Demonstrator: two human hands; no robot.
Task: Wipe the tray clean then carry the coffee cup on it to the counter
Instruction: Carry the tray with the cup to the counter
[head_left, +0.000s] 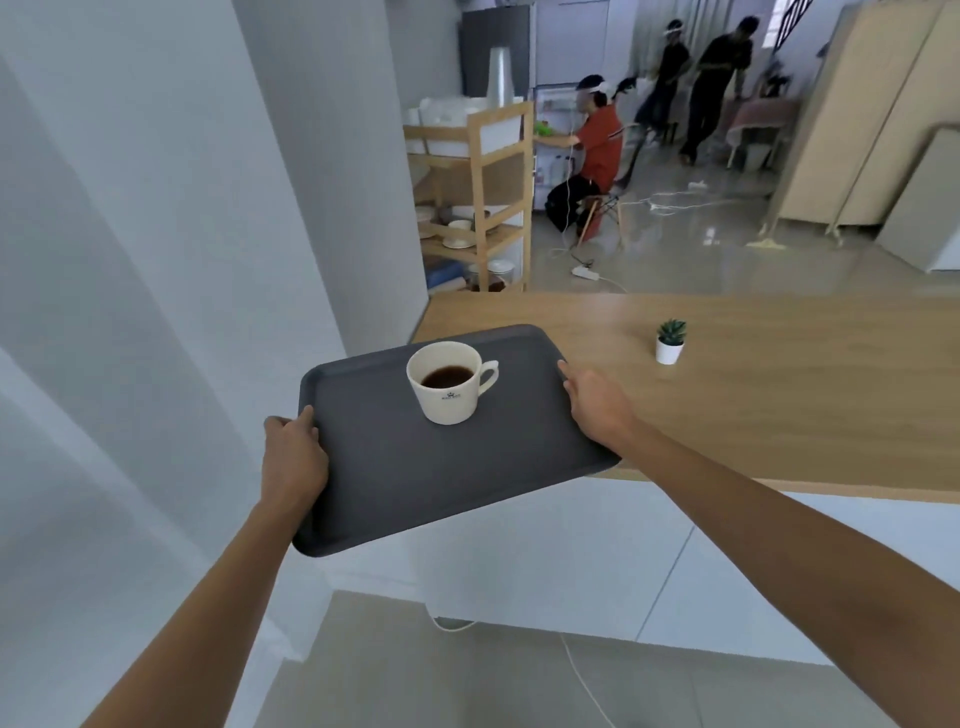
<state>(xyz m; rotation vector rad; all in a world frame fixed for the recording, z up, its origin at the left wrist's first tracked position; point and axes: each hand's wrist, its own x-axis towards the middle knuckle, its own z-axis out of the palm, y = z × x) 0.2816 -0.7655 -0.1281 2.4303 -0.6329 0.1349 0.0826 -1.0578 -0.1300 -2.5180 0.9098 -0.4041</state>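
A dark grey tray (415, 478) is held level in the air, its far right part over the left end of the wooden counter (753, 395). A white coffee cup (449, 387) with dark coffee stands upright on the tray's far half, handle to the right. My left hand (293, 457) grips the tray's left edge, thumb on top. My right hand (597, 405) holds the tray's right edge, fingers along the rim. No cloth is in view.
A small potted plant (670, 340) stands on the counter to the right of the tray. A white wall (156, 260) rises on the left. Beyond the counter are a wooden shelf (478, 197) with dishes, several people, and cables on the floor.
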